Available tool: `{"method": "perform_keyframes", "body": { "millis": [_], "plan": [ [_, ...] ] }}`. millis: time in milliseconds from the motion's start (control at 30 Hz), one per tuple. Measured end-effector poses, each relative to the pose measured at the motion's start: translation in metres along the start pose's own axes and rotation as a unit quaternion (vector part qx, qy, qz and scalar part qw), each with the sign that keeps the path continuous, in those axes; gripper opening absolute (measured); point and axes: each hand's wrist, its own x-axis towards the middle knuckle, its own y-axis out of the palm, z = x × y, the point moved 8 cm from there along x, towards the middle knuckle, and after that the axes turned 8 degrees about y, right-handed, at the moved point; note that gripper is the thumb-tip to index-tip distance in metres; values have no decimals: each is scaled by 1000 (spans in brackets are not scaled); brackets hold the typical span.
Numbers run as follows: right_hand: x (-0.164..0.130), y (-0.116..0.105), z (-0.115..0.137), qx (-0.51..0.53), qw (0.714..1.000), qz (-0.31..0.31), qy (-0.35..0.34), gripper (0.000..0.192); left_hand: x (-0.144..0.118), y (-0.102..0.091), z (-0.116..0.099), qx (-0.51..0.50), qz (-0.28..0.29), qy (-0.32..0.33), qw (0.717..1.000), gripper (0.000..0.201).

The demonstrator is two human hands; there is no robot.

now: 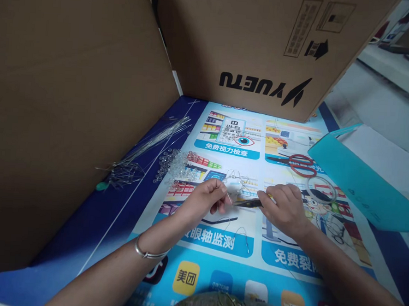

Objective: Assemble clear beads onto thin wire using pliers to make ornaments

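Above the printed mat (pixel 238 284), the left hand (pixel 209 197) pinches a thin wire (pixel 228 197) beside the pliers (pixel 249 203), which the right hand (pixel 284 207) holds. Bent wires (pixel 236 176) beyond the hands seem already shaped; loose beads (pixel 180 165) and straight wires (pixel 161 138), left of them, seem still unused.

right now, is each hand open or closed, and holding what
Left hand: closed, pinching what looks like a thin wire.
Right hand: closed around pliers.

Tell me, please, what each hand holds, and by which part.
The right hand grips dark metal pliers by the handles; the left hand pinches a thin, pale wire, exactly where is unclear.
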Motion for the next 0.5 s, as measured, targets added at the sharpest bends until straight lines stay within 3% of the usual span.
{"method": "perform_keyframes", "body": {
  "millis": [333,500],
  "plan": [
    [-1,-19,14,-26,992,-110,-56,16,-2,3,4,-20,10,-18,1000,26],
    [1,-20,18,-36,991,-107,-69,16,-2,3,6,-17,13,-23,1000,27]
  ]
}}
